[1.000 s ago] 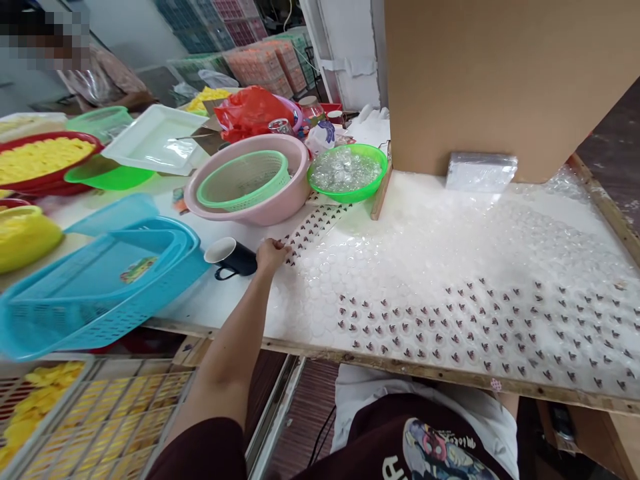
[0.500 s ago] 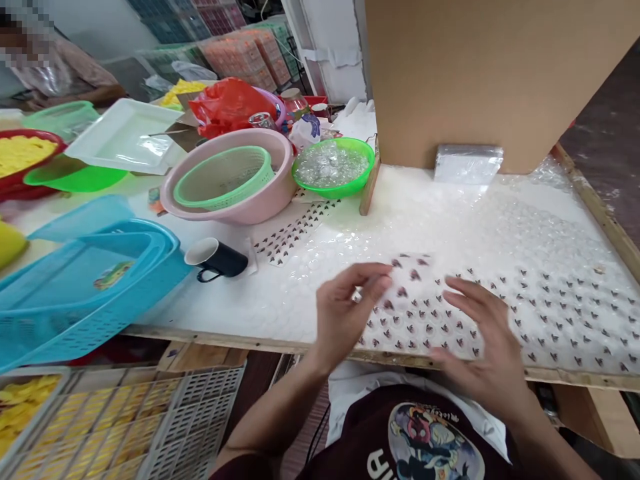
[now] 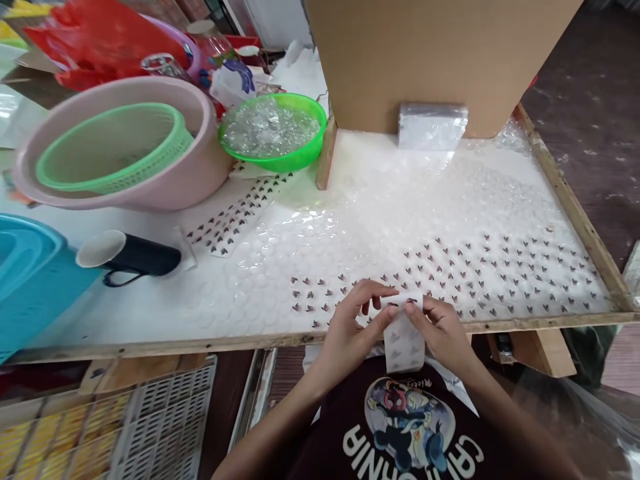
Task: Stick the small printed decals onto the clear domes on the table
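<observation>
Between my two hands a small white sticker sheet [image 3: 404,347] with dark little prints hangs down in front of the shirt. My left hand [image 3: 356,323] pinches its upper left edge between thumb and forefinger. On the right edge, my right hand [image 3: 443,330] grips it the same way, thumb on the front. Just beyond my hands, rows of clear round pieces, many bearing a small dark sticker [image 3: 469,275], cover the white tabletop [image 3: 367,157]. Another strip of stickers [image 3: 240,217] lies to the left, leading toward the green bowl.
A green bowl [image 3: 305,157] of clear pieces stands beside a pink basin [image 3: 210,153] holding a green basket [image 3: 165,120]. A dark mug [image 3: 155,255] lies on its side near a blue basket [image 3: 55,287]. Behind stand a cardboard panel [image 3: 440,53] and a clear-wrapped pack [image 3: 433,127].
My right hand has come in from the right and now grips the sheet too. The sheet has been lowered toward my body and folded over. The view has shifted right and down.
</observation>
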The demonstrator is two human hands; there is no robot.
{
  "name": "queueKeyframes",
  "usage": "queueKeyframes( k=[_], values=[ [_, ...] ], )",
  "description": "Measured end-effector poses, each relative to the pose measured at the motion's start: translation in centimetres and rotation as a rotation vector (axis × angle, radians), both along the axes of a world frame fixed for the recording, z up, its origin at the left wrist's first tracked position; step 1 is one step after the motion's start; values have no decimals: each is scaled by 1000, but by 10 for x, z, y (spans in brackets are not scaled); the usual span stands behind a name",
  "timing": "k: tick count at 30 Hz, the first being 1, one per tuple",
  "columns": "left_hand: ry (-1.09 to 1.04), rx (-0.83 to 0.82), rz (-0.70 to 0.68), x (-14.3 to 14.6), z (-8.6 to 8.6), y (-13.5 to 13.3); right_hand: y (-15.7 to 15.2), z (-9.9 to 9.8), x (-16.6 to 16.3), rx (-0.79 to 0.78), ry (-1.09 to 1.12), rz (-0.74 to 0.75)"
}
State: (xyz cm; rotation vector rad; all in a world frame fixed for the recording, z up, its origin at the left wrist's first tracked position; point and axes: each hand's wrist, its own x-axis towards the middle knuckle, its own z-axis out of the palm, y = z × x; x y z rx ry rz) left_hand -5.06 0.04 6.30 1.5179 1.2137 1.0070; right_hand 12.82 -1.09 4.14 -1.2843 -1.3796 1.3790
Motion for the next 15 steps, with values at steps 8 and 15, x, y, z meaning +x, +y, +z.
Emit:
queueKeyframes(
  k=[8, 15],
  values=[
    [43, -124, 70, 13, -27, -1, 8, -9, 10, 129, -141, -84],
    [131, -9, -14, 11, -37, 0, 17, -4, 24, 75, -211, 27]
  ],
)
